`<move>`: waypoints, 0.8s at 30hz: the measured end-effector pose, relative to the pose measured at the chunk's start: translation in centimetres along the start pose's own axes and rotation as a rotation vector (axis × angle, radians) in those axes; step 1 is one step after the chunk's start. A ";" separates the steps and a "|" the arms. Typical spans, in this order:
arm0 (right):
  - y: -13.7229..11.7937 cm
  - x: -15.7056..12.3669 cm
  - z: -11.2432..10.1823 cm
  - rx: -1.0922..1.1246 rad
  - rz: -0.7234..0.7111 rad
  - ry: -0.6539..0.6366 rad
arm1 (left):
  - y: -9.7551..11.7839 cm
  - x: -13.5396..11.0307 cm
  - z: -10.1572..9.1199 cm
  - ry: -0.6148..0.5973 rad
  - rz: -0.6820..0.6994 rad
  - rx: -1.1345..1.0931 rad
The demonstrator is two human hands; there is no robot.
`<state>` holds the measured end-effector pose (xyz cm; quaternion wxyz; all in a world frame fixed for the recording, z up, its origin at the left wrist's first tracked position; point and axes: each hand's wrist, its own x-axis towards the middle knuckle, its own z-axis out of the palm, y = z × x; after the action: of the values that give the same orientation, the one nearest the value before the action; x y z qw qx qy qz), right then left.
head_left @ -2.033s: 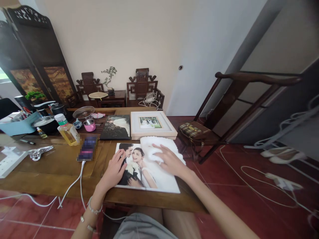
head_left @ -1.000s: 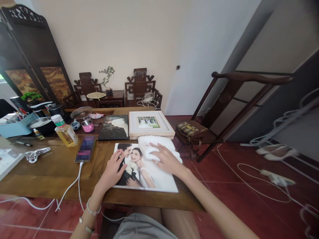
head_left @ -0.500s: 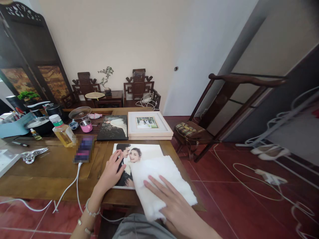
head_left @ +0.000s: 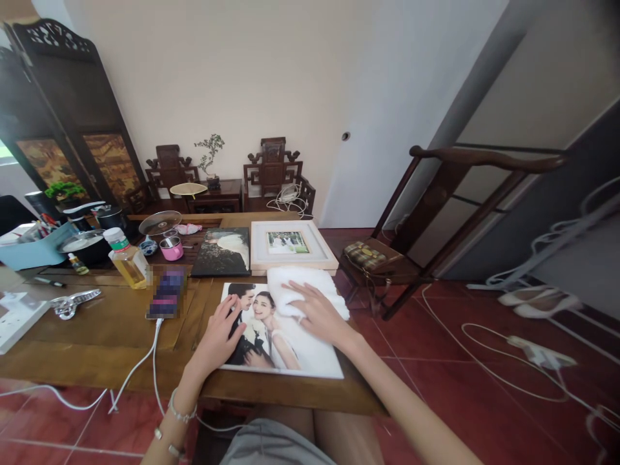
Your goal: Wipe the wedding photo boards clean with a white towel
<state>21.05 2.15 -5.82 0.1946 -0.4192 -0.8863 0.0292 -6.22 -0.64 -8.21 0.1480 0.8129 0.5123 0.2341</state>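
Observation:
A printed photo panel of a couple lies flat on the wooden table in front of me. My left hand rests on the panel's left side, its fingers apart and holding nothing. On the panel's upper right part lies a folded white towel, which also reaches past the panel's edge. My right hand lies on the towel with fingers stretched out, pressing it down. The towel hides the panel's upper right corner.
Behind the panel lie a framed photo and a dark picture. To the left are a phone on a white cable, an oil bottle, a pink cup and a metal clip. A wooden chair stands right.
My right hand has moved the towel away from me, from the panel's lower right to its upper right, uncovering the lower part. The left hand stays in place on the panel.

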 end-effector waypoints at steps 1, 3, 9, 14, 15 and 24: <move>0.0 0.2 0.2 -0.006 0.007 0.012 | 0.0 0.0 0.0 0.002 -0.002 -0.003; -0.6 -0.1 0.5 -0.016 0.018 0.026 | 0.1 0.0 0.0 0.007 -0.003 -0.011; -5.3 -4.5 -0.2 -0.027 0.022 -0.029 | -0.2 0.1 0.2 0.033 0.012 -0.021; -8.6 -8.1 -0.9 -0.012 -0.027 -0.102 | -0.6 0.0 0.6 0.043 0.028 -0.013; -8.9 -8.5 -0.9 -0.005 -0.040 -0.110 | -0.7 0.0 0.6 0.043 0.029 -0.011; -4.1 -5.2 -0.5 0.039 -0.016 -0.003 | -0.8 0.1 0.6 0.028 0.021 -0.021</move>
<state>21.21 -4.44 -6.17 0.2015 -0.4082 -0.8892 0.0456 -6.53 -0.22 -9.08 0.1471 0.8133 0.5033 0.2522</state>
